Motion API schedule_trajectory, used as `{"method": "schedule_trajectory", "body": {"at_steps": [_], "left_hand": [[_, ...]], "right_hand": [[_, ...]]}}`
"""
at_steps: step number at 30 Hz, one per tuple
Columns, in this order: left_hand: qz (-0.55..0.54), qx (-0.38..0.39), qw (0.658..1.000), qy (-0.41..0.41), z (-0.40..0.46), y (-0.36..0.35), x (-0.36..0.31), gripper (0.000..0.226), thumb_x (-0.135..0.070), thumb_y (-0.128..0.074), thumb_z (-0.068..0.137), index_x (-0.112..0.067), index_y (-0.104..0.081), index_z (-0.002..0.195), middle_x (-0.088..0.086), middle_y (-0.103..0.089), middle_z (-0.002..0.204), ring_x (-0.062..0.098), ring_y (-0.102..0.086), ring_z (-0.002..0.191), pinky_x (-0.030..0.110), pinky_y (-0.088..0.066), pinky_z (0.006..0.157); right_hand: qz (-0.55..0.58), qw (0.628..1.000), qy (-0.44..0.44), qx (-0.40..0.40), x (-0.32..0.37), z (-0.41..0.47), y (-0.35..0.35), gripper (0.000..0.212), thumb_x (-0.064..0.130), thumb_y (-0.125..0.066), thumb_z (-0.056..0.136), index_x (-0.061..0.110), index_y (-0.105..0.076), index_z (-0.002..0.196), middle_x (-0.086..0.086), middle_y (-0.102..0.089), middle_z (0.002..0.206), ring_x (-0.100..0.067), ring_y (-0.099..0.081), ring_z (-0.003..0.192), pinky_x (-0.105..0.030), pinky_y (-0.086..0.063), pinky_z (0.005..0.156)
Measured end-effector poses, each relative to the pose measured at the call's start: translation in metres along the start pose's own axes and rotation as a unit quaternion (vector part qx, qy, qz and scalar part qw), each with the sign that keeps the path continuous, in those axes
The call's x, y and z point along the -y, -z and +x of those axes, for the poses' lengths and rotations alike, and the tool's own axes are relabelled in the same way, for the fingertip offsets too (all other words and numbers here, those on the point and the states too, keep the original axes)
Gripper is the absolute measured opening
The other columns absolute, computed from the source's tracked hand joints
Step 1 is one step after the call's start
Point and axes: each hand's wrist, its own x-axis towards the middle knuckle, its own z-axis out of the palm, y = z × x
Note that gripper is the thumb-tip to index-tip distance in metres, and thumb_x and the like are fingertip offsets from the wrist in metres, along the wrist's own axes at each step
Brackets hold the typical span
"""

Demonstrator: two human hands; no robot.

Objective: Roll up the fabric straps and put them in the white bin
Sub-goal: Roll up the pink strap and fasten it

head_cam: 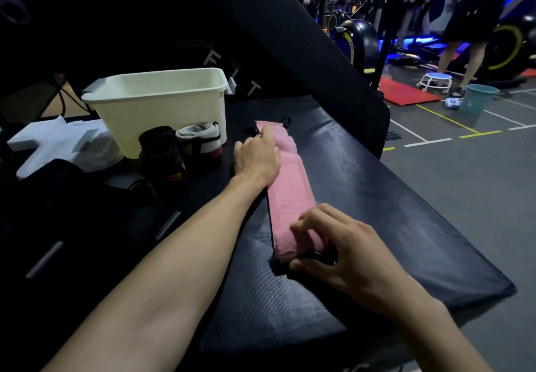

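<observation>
Left hand (256, 155) presses flat on the pink strap's (287, 186) far end, near the bin (156, 101); right hand (345, 251) pinches its rolled near end.

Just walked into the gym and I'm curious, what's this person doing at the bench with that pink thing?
A person is starting to roll up a pink strap laid flat along a black padded bench. The right hand pinches the near end, where the roll begins, while the left hand rests flat on the far end. The white bin stands at the back left; what is inside cannot be seen. A grey strap and black straps lie in front of it.
</observation>
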Motion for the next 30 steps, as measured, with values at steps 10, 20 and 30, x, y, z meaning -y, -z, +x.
{"method": "schedule_trajectory", "body": {"at_steps": [10,20,30], "left_hand": [[-0.047,0.078,0.991,-0.097,0.005,0.006,0.008,0.014,-0.021,-0.064,0.098,-0.030,-0.073,0.103,-0.007,-0.051,0.102,0.025,-0.057,0.107,0.034,-0.042,0.079],[0.036,0.207,0.972,-0.102,-0.015,0.020,-0.002,0.043,-0.051,-0.028,0.106,-0.055,-0.045,0.145,-0.004,-0.042,0.152,0.032,-0.034,0.135,0.055,-0.033,0.110],[-0.104,0.088,0.990,0.027,0.001,0.005,0.014,0.041,-0.061,-0.070,0.083,-0.028,-0.077,0.106,-0.002,-0.072,0.117,0.025,-0.064,0.113,0.036,-0.051,0.092]], "right_hand": [[-0.015,1.000,-0.005,0.011,-0.001,0.000,-0.002,0.043,0.053,-0.082,0.076,0.036,-0.058,0.107,0.021,-0.057,0.110,-0.007,-0.059,0.093,-0.034,-0.053,0.079],[-0.061,0.998,0.012,-0.013,0.002,0.001,-0.005,0.041,0.061,-0.061,0.081,0.036,-0.056,0.114,0.018,-0.058,0.107,-0.003,-0.049,0.090,-0.027,-0.045,0.077],[-0.031,0.999,-0.003,-0.009,0.000,-0.002,-0.006,0.040,0.055,-0.073,0.080,0.036,-0.057,0.111,0.021,-0.056,0.111,-0.004,-0.055,0.096,-0.025,-0.048,0.084]]}}
